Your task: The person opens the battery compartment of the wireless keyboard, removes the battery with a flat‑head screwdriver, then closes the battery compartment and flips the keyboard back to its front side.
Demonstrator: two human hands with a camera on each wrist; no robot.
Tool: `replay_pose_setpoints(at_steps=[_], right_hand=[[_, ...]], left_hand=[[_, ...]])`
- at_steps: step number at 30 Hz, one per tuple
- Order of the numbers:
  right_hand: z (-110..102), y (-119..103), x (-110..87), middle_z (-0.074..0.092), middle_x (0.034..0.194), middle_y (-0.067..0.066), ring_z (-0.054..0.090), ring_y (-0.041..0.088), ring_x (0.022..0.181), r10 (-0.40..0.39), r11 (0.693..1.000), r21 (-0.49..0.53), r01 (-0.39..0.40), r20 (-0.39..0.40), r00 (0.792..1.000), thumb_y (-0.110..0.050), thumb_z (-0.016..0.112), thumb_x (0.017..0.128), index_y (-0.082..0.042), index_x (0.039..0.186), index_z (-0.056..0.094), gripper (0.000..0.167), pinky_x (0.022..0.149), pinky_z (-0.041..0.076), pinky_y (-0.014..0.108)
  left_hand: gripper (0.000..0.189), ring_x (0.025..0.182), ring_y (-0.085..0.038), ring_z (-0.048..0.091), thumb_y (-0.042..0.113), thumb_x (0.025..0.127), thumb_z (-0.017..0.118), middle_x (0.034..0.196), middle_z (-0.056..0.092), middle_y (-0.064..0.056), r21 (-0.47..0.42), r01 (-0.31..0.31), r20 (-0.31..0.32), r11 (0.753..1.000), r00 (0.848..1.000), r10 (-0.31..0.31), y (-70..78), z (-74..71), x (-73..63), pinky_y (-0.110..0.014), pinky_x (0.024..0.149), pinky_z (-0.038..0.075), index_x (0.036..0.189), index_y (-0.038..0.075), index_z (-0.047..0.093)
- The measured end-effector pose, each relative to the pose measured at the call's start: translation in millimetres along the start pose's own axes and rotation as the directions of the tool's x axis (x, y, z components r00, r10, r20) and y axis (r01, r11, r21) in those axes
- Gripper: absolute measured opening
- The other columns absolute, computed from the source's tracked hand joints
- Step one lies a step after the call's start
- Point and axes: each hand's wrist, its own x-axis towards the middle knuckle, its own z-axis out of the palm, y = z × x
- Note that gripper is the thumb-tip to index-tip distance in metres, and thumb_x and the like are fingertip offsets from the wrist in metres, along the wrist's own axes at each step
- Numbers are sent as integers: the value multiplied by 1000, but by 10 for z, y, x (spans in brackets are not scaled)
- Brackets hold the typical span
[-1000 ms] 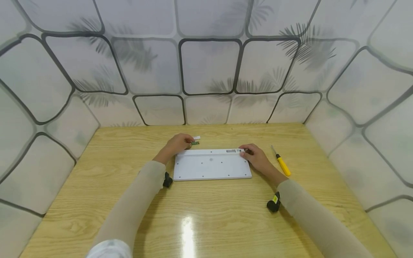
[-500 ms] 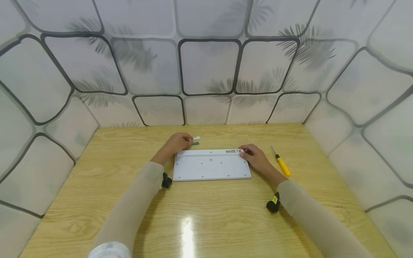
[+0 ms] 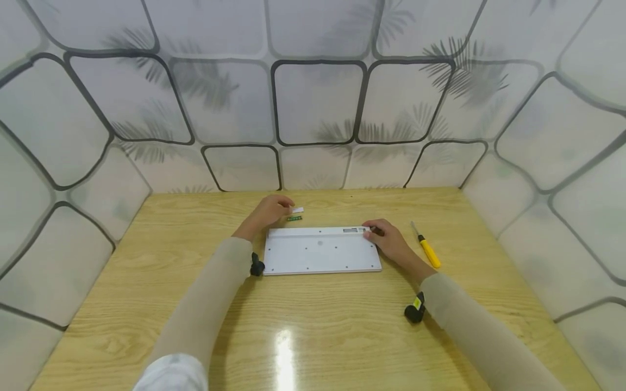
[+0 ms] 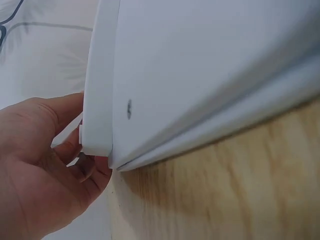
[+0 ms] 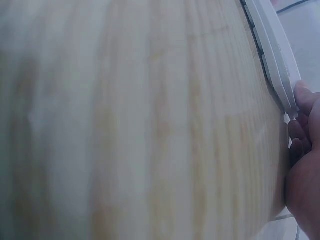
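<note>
A white keyboard point(image 3: 318, 252) lies face down on the table, its screw-dotted back upward, with an uncovered slot point(image 3: 350, 229) near the far right corner. My right hand point(image 3: 389, 239) grips that corner, thumb on top and fingers beneath; the right wrist view shows the hand point(image 5: 306, 135) at the keyboard's edge point(image 5: 275, 50). Beyond the far left corner is my left hand point(image 3: 270, 210), fingertips at the left end of a small white piece point(image 3: 298, 209). Just nearer lies a small green strip point(image 3: 294, 218). In the left wrist view, the keyboard point(image 4: 200, 60) hides the left fingertips.
To the right of the keyboard lies a screwdriver with a yellow handle point(image 3: 429, 253), its shaft pointing away. The wooden table point(image 3: 323, 320) meets a patterned backdrop point(image 3: 318, 103) at the back and sides. Small black cameras point(image 3: 414, 308) sit on both wrists.
My left hand has shifted slightly away from me, from the green strip to the small white piece. The right hand and keyboard have stayed almost in place.
</note>
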Motion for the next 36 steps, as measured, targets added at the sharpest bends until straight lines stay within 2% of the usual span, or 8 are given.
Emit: replay_pose_setpoints(at_steps=[7,13,21,27,36], right_hand=[[1,15,6,59,123,12,54,27,103,-6,1000,7,6,-4,1000,-19,61,102,-11,132,64,31,91,44,40],[-9,-2,4,59,125,13,53,27,105,-3,1000,20,2,5,1000,-19,60,103,-10,132,63,31,93,44,41],[-17,-11,-5,59,124,13,53,27,104,-11,1000,18,11,2,1000,-18,60,103,-9,131,64,30,92,44,41],[-16,-11,-4,59,124,13,53,27,104,-7,1000,15,7,4,1000,-18,60,102,-9,131,64,30,92,43,40],[-13,-5,-5,59,124,13,53,27,104,-11,1000,15,11,6,1000,-18,60,103,-9,132,63,31,92,43,40]], left_hand=[[32,122,-32,55,13,100,59,130,62,-16,-9,0,3,1000,1000,0,5,18,92,-49,107,43,130,5,65],[31,119,-28,56,14,99,62,127,64,-12,38,22,37,999,999,-23,-27,30,173,-46,107,44,129,6,67],[28,120,-28,58,17,99,64,126,66,-10,84,33,57,996,998,-38,-18,23,197,-47,108,43,125,8,69],[23,117,-28,61,15,100,63,121,69,-11,131,10,56,991,998,-17,-26,43,207,-45,106,45,120,6,71],[20,116,-29,58,13,99,62,123,66,-12,99,24,26,995,999,-27,-45,20,174,-46,106,45,116,7,70]])
